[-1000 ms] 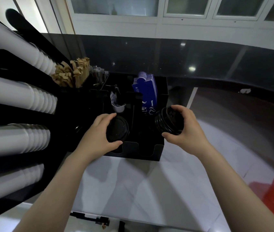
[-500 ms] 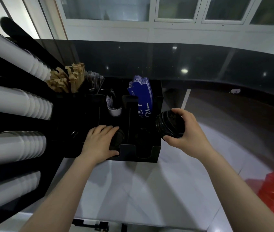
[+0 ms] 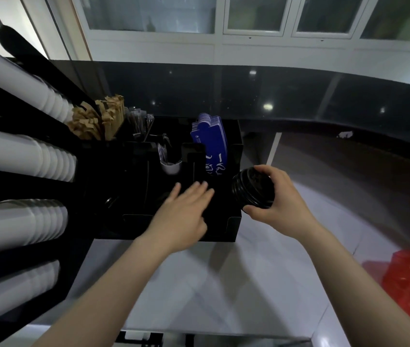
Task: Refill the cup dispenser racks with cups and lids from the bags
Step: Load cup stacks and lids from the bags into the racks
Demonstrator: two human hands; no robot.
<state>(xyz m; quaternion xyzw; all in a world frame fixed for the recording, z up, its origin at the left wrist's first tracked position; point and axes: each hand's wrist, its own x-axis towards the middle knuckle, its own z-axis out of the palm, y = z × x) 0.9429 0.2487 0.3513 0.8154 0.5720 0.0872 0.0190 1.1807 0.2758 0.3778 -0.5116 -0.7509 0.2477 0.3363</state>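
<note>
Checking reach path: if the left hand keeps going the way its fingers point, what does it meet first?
Probably the black divider of the organizer, or the blue sleeves just beyond it. The left hand points up and right with fingers straight; depth is unclear from one view.

A café or drinks-shop service station is showing here: white paper cups point(image 3: 23, 159) are lying stacked in a black dispenser rack point(image 3: 3, 181) (four rows), beside a black condiment organizer point(image 3: 234, 221) holding brown packets point(image 3: 93, 121) on a pale counter point(image 3: 199, 284).
</note>
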